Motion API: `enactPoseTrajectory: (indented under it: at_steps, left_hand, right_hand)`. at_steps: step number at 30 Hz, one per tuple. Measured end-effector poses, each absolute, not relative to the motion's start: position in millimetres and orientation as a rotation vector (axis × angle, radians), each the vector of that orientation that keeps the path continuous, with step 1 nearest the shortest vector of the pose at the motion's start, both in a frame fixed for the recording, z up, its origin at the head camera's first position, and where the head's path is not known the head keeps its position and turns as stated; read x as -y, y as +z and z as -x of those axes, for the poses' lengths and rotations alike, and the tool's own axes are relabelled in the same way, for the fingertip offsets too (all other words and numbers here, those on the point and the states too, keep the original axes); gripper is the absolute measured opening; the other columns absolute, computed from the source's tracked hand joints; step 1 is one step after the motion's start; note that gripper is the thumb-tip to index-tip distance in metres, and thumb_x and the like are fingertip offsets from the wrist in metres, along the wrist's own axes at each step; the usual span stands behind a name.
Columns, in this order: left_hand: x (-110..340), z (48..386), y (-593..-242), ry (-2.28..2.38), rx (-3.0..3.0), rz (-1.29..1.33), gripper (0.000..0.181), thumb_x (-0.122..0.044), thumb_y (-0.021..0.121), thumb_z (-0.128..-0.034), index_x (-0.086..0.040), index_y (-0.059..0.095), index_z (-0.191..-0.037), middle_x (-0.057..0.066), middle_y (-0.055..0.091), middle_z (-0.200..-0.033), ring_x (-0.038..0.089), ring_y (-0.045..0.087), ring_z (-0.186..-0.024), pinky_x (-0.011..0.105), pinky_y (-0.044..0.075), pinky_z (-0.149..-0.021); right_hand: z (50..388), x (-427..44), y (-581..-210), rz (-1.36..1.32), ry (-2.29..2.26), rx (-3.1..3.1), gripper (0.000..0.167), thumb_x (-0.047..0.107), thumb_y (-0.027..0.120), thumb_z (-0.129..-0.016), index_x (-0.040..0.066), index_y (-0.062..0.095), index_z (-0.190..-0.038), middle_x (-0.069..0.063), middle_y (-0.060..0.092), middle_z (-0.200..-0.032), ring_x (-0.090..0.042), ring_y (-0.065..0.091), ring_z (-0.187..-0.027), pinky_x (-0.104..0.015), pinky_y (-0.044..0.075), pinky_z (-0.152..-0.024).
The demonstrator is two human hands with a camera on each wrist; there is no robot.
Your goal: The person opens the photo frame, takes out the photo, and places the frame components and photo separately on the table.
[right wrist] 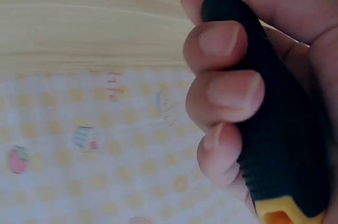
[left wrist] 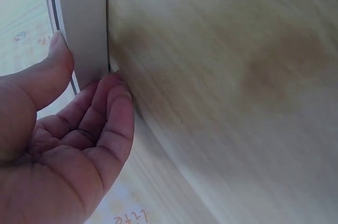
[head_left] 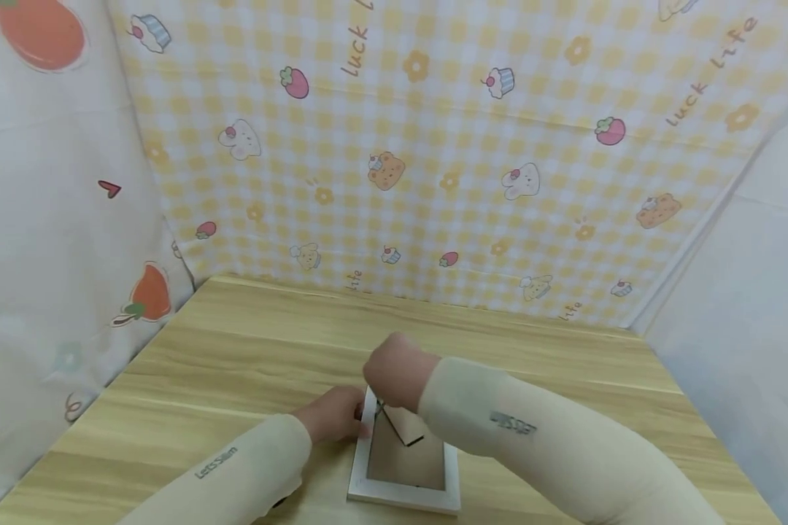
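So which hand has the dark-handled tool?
The right hand: its fingers wrap the dark handle with a yellow end; the left hand grips the white frame.

Head view bright, soft-shadowed; wrist views dimmer. Left wrist: tabletop (left wrist: 237, 113) blurred, shadow-blotched. Right wrist: patterned cloth (right wrist: 105, 123) soft-focused.

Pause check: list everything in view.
Frame: 1, white, on tabletop
Panel: 1, brown, inside frame
Angled line: 1, black, on panel
Tool: 1, black and yellow handle, right hand
Tabletop: 1, light wood-toned, beneath frame
Checked cloth: 1, yellow and white, behind
Printed cloth: 1, white, left
Plain backdrop: 1, whitish, right
Sliver: 1, black, under left sleeve
Sleeves: 2, cream, on both arms
Left hand: 1, bare, on frame's left edge
Right hand: 1, bare, gripping tool
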State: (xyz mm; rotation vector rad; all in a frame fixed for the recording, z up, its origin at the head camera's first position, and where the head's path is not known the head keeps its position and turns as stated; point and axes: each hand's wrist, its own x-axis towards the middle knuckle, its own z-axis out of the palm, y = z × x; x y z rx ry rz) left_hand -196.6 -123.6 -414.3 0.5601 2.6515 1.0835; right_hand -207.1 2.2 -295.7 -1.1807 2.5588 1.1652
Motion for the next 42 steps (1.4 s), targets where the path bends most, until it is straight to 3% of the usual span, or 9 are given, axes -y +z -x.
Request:
enactPoseTrajectory:
  at_steps: [2,9,12,18,26,29,31,42]
  left_hand:
    - [124,197,-417,1.055,-2.685,-0.53,0.03,-0.006,0.079,-0.0765,-0.006,0.05,-0.069,-0.002,0.046,-0.063,0.013,0.043,-0.061,0.026,0.036,-0.055]
    - [123,193,-419,1.063,-2.712,-0.484,0.034,-0.009,0.08,-0.0758,-0.007,0.048,-0.067,-0.002,0.043,-0.063,0.014,0.041,-0.06,0.026,0.034,-0.056]
    - [123,192,-419,1.071,-2.716,-0.472,0.033,-0.009,0.079,-0.0772,-0.007,0.047,-0.067,-0.002,0.043,-0.062,0.015,0.041,-0.06,0.027,0.033,-0.055]
    - [122,194,-416,1.06,-2.742,-0.489,0.033,-0.009,0.078,-0.0778,-0.007,0.048,-0.066,-0.002,0.043,-0.061,0.014,0.041,-0.059,0.026,0.034,-0.054]
    - [125,189,-417,1.082,-2.716,-0.508,0.031,-0.01,0.076,-0.0807,-0.008,0.048,-0.068,-0.002,0.045,-0.062,0.014,0.042,-0.059,0.026,0.034,-0.053]
    - [125,187,-420,1.093,-2.697,-0.535,0.03,-0.01,0.075,-0.0818,-0.008,0.048,-0.068,-0.003,0.045,-0.061,0.013,0.042,-0.058,0.025,0.034,-0.052]
    - [125,187,-421,1.096,-2.705,-0.551,0.03,-0.011,0.075,-0.0818,-0.008,0.048,-0.068,-0.003,0.044,-0.061,0.013,0.042,-0.058,0.025,0.035,-0.053]
    - [123,185,-419,1.012,-2.745,-0.553,0.033,-0.011,0.073,-0.0844,-0.007,0.047,-0.064,-0.002,0.041,-0.06,0.014,0.04,-0.058,0.027,0.034,-0.053]
  right_hand:
    - [208,-16,-296,1.157,1.051,-2.623,0.046,0.018,0.061,-0.092,0.017,0.034,-0.056,0.005,0.024,-0.051,-0.009,0.019,-0.046,-0.022,0.018,-0.042]
    - [208,-64,-299,1.012,0.551,-2.743,0.031,0.033,0.081,-0.076,0.017,0.057,-0.066,0.01,0.049,-0.059,-0.005,0.039,-0.054,-0.023,0.043,-0.055]
    - [209,-92,-309,0.93,0.238,-2.792,0.032,0.029,0.082,-0.076,0.015,0.056,-0.066,0.008,0.049,-0.059,-0.007,0.039,-0.056,-0.026,0.041,-0.054]
    - [213,-134,-340,0.816,-0.156,-2.926,0.034,0.012,0.076,-0.08,0.013,0.048,-0.062,0.007,0.034,-0.056,-0.009,0.031,-0.052,-0.026,0.028,-0.051]
    - [200,-156,-384,0.626,-0.541,-2.988,0.017,0.007,0.069,-0.086,0.004,0.056,-0.076,0.005,0.035,-0.058,-0.008,0.032,-0.051,-0.022,0.026,-0.045]
    - [193,-159,-396,0.508,-0.638,-3.011,0.014,0.008,0.068,-0.087,0.004,0.058,-0.079,0.005,0.035,-0.059,-0.008,0.032,-0.051,-0.021,0.027,-0.045]
    - [190,-161,-402,0.473,-0.681,-3.019,0.021,0.009,0.069,-0.087,0.006,0.054,-0.073,0.005,0.033,-0.057,-0.008,0.032,-0.051,-0.021,0.027,-0.045]
    - [183,-157,-419,0.593,-0.682,-2.947,0.032,0.022,0.072,-0.085,0.012,0.049,-0.066,0.009,0.032,-0.057,-0.006,0.03,-0.05,-0.022,0.027,-0.045]
